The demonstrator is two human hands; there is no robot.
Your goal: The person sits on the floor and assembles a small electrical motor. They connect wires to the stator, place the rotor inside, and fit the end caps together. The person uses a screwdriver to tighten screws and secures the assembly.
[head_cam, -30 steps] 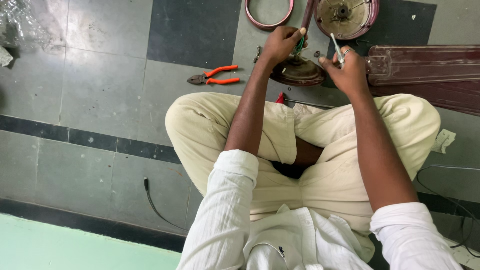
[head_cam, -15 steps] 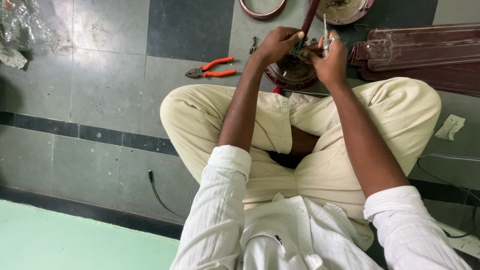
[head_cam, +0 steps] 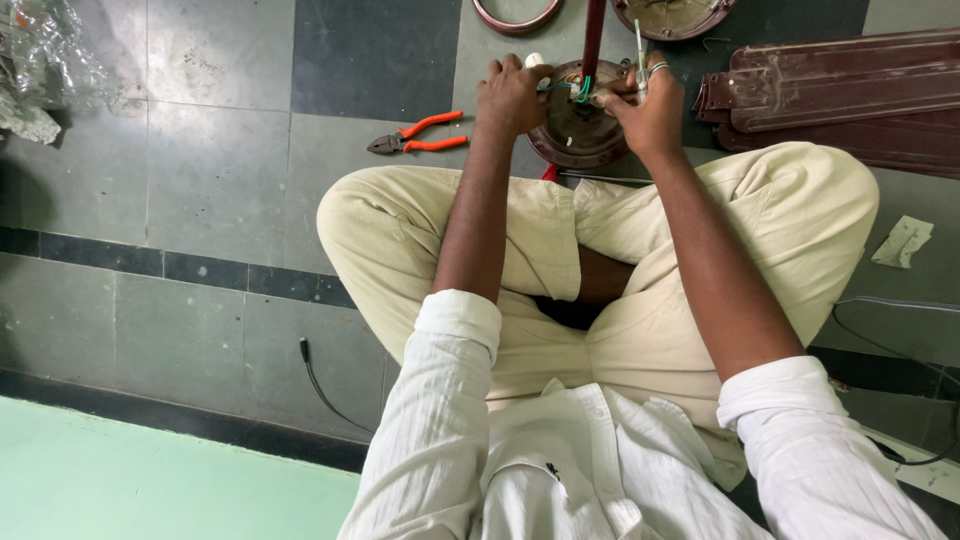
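I sit cross-legged on a tiled floor with a round brown fan motor housing [head_cam: 575,135] in front of my knees. A brown rod [head_cam: 593,35] stands up from its middle. My left hand [head_cam: 510,95] rests on the housing's left rim and pinches thin green and white wires [head_cam: 570,88] there. My right hand [head_cam: 650,105] is on the right rim, fingers closed on a slim metal tool [head_cam: 638,50] that points upward. The two hands are close together over the housing.
Orange-handled pliers [head_cam: 420,135] lie on the floor left of the housing. Brown fan blades [head_cam: 840,95] are stacked at the right. A round brown cover [head_cam: 670,12] and a ring [head_cam: 515,15] lie at the top. Crumpled plastic [head_cam: 45,60] sits far left; cables [head_cam: 320,385] trail by my legs.
The view has shifted a little. My hands have drawn closer together on the housing, with the left now holding the wires and the right still holding the tool.
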